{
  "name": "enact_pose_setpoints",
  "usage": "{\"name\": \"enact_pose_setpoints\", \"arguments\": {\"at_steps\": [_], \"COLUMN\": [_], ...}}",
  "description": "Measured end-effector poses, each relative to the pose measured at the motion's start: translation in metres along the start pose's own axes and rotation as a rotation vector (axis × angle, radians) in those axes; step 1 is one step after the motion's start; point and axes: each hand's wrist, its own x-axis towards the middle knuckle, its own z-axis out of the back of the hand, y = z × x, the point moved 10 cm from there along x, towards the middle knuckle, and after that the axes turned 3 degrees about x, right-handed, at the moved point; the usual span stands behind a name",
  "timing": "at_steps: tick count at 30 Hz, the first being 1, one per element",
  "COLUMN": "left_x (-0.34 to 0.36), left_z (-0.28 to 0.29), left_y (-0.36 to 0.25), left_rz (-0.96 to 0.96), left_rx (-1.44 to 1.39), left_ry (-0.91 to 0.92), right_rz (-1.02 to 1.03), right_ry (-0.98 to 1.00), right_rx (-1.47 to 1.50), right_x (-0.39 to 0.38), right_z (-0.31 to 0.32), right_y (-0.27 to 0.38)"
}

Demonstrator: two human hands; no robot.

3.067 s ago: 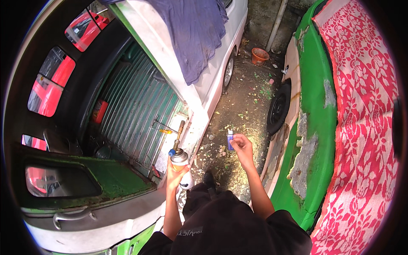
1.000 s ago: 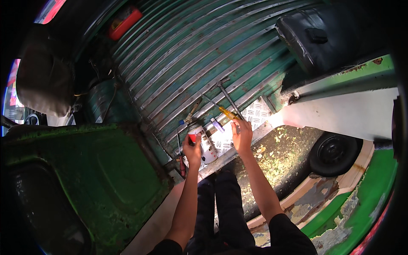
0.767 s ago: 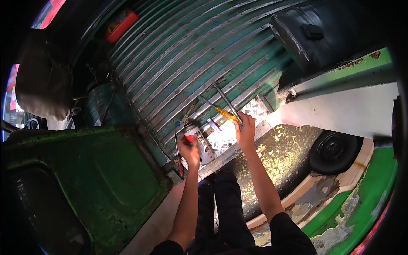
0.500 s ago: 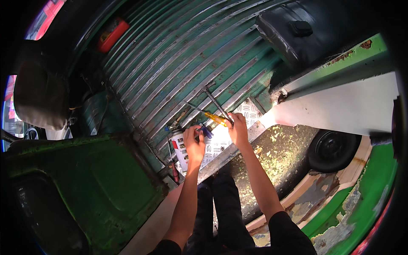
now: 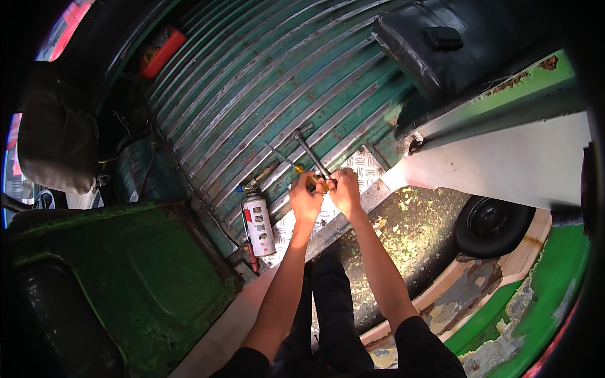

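Observation:
My left hand (image 5: 305, 200) and my right hand (image 5: 345, 194) meet over a patterned white metal plate (image 5: 285, 232), fingers curled inward. What they pinch between them is hidden by the fingers. Just beyond, a screwdriver with a yellow handle (image 5: 300, 169) lies slantwise, partly covered by my fingers. A T-shaped metal tool (image 5: 307, 148) rests on the ribbed floor, its near end by my right hand. Left of my left hand is a white and red gas can (image 5: 259, 225) with a torch head (image 5: 259, 178) near its top. A red-handled screwdriver (image 5: 253, 259) lies beside the can.
The ribbed green vehicle floor (image 5: 246, 107) stretches away ahead. A black padded seat (image 5: 409, 53) is at the far right, a red container (image 5: 162, 51) at the far left. A green panel (image 5: 145, 264) stands near left; a dark wheel (image 5: 495, 220) is at right.
My left hand has moved right, away from the gas can to beside my right hand. The blue-purple object seen near it before is out of sight. The can shows fully now.

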Motion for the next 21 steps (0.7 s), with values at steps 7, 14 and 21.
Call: {"name": "enact_pose_setpoints", "arguments": {"at_steps": [7,14,21], "left_x": [0.003,0.001,-0.008], "left_z": [0.002,0.005,0.014], "left_y": [0.02,0.041,0.04], "left_rz": [0.049,0.343,0.485], "left_rx": [0.03,-0.062,-0.645], "left_ry": [-0.13,0.071,0.07], "right_rz": [-0.058,-0.265,-0.234], "right_ry": [0.093,0.131,-0.007], "right_rx": [0.036,-0.007,0.206], "right_x": [-0.011,-0.013,-0.032], "right_z": [-0.007,0.005,0.037], "right_y": [0.024,0.029,0.031]}}
